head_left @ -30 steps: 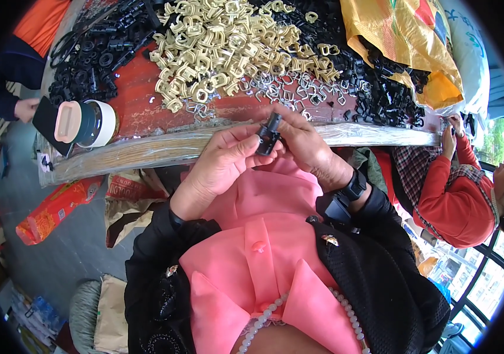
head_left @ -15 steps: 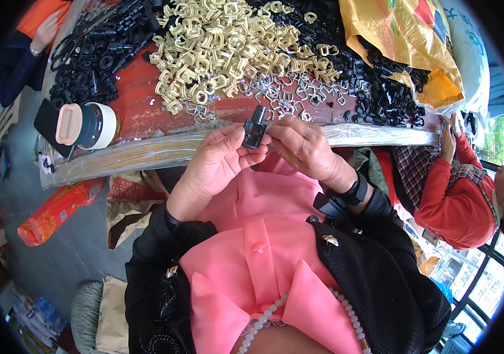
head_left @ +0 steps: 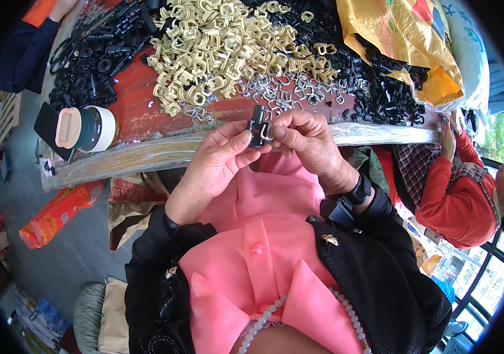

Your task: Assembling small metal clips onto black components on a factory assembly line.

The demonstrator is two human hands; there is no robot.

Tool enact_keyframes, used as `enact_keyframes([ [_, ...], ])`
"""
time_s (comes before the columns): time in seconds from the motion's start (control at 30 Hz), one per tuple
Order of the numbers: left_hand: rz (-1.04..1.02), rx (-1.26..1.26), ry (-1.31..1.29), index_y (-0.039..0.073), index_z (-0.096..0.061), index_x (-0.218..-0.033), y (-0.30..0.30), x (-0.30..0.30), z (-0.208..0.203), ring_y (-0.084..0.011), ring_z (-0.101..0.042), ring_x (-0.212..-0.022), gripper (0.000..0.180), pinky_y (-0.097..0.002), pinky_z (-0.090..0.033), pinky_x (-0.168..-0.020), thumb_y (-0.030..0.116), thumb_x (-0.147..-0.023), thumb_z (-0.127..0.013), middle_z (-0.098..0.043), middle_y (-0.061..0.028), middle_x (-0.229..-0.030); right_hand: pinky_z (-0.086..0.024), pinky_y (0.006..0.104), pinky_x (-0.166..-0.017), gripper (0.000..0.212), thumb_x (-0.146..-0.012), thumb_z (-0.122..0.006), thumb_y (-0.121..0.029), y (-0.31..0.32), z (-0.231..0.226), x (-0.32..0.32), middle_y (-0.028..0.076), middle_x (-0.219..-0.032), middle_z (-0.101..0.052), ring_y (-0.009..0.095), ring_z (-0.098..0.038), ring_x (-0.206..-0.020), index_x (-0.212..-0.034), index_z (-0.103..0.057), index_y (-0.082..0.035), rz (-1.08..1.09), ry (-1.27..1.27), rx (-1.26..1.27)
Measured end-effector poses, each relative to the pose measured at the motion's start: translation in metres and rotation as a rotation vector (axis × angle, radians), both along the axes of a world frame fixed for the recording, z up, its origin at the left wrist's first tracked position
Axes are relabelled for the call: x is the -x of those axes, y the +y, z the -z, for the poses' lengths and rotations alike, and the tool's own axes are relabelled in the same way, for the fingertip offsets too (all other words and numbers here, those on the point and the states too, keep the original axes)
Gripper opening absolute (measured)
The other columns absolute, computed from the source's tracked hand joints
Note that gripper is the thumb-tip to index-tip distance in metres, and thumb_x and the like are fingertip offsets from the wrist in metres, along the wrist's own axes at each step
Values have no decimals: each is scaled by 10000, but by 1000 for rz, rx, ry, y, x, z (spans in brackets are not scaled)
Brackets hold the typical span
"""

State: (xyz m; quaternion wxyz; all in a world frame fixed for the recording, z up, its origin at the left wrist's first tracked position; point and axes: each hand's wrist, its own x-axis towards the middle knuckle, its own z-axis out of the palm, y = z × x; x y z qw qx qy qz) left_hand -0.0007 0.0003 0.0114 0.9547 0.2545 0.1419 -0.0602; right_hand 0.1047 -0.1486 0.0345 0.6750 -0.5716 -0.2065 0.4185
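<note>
While our two bare hands work close together at the table's near edge, we enter the following. Item: our left hand, closed in a pinch, thumb against bent fingers, gripping one black plastic connector with a narrow cylindrical neck, held neck upward. Item: our right hand, thumb and forefinger drawn nearly together, other fingers curled, pinching one bent silver wire clip at the connector's right side; whether the clip is seated, we cannot tell. Item: on our right wrist, one black wristband.

Beyond the hands, we list one red-topped table, its pale wooden edge wrapped in clear film. On it: one heap of cream ring-shaped plastic pieces; before these, one scatter of silver wire clips; to the left, black plastic fittings; to the right, small black plastic parts beside one yellow woven sack. At the table's right end, one co-worker's red sleeve.
</note>
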Motion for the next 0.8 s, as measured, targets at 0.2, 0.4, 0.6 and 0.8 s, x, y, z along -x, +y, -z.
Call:
enact_keyframes([
  [0.2, 28, -16, 1, 6, -500, -1052, 0, 2, 1, -196, -593, -797, 267, -235, -486, -662, 114, -810, -524, -577, -86, -945, -386, 170, -480, 79, -789, -560, -78, 3, 0, 8, 32, -681, -552, 61, -478, -539, -780, -542, -2, 12, -17, -39],
  [0.4, 32, -36, 3, 4, -509, -1050, -2, 2, -3, -187, -595, -786, 273, -226, -485, -645, 125, -806, -533, -584, -85, -931, -418, 217, -523, 85, -773, -575, -65, -1, 5, 6, 25, -735, -541, 87, -499, -612, -785, -527, 5, 4, -478, -6],
  [0.6, 11, -66, 39, -4, -504, -1055, -3, 3, 3, -191, -598, -782, 280, -228, -488, -644, 125, -808, -528, -583, -95, -938, -414, 254, -521, 84, -749, -583, -43, 1, 1, 3, 53, -695, -512, 149, -502, -610, -777, -516, 1, -22, -976, -33],
  [0.8, 57, -60, 23, -22, -500, -1052, -4, 1, -1, -201, -597, -793, 286, -232, -489, -654, 130, -812, -525, -580, -105, -942, -405, 279, -513, 87, -728, -592, -29, -2, 3, -1, 76, -687, -501, 197, -498, -596, -770, -518, -11, 5, -842, -51],
])
